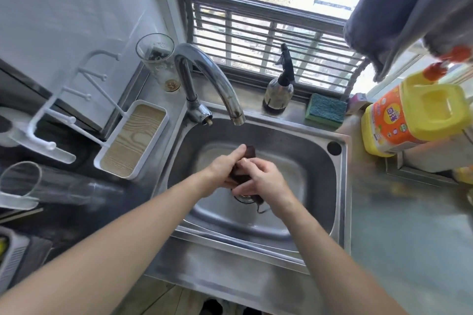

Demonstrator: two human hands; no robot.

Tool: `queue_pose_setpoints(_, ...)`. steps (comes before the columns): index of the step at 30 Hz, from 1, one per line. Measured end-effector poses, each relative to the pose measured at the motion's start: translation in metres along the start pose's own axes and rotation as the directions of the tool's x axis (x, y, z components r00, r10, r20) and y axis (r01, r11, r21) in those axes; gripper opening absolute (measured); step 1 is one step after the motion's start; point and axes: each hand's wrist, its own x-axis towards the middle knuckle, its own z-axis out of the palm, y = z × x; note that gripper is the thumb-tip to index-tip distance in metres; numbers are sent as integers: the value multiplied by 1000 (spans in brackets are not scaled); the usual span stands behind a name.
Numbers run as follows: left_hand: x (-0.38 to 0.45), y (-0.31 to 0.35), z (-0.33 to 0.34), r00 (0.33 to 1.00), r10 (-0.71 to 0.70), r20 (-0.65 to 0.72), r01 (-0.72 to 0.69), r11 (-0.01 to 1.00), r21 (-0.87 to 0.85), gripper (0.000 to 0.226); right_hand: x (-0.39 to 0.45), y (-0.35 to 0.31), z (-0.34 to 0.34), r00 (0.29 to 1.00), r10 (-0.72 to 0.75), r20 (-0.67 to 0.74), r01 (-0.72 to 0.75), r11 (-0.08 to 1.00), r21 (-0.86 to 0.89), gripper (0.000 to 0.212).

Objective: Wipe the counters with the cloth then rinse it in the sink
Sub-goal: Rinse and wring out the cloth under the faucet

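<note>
Both hands over the steel sink [340, 186], close together above the drain. Left hand [225, 165] with fingers [236, 152] curled round the dark brown cloth [249, 155], gripping it from the left side. Right hand [266, 181] with fingers clenched on the same cloth from the right, thumb pressed on its top. Cloth bunched between the two hands, one end sticking up behind the left fingers, a thin dark end hanging down below the right wrist near the drain. Curved chrome faucet [217, 79] behind the basin, spout over the far part of it; running water not possible to tell. On the sink ledge at the back, a spray bottle [280, 87] and just beside it a green sponge [325, 110]. To the right on the worktop [409, 238], a yellow detergent jug [414, 115]. To the left, a white tray with wood pattern [133, 140], a tall glass [158, 61] behind it, and another glass [30, 181] lying on its side.
</note>
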Motion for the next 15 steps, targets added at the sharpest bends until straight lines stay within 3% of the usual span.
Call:
queue_pose_setpoints(1,1,-1,1,999,13,-40,-14,999,-34,53,0,-2,-3,1000,-16,3,16,999,-28,20)
queue_pose_setpoints(3,2,-2,0,992,81,-96,-85,995,-44,33,6,2,-15,980,-44,-192,37,998,-42,22)
queue_pose_setpoints(5,-1,-2,-2,994,79,-82,-90,987,-132,24,16,12,-31,884,-42,-465,-15,993,-119,18)
queue_pose_setpoints(6,-2,-2,-1,998,60,-30,-65,971,-229,29,18,15,-38,849,16,-527,-89,990,-112,25)
queue_pose_setpoints(7,-5,-2,1,997,68,41,-52,948,-315,34,19,17,-41,854,157,-495,-192,981,-20,42)
queue_pose_setpoints(9,-8,-3,6,982,143,123,-96,940,-327,34,22,21,-48,864,489,-121,-443,852,281,72)
queue_pose_setpoints(11,-9,-8,10,956,272,109,-262,960,-97,28,20,24,-51,846,507,162,-523,734,433,68)
queue_pose_setpoints(13,-6,-15,15,914,406,-11,-402,908,119,24,23,33,-54,894,432,122,-424,723,545,40)
queue_pose_setpoints(15,-4,-16,19,903,385,-193,-392,920,1,25,27,44,-56,939,343,-18,-275,781,561,24)
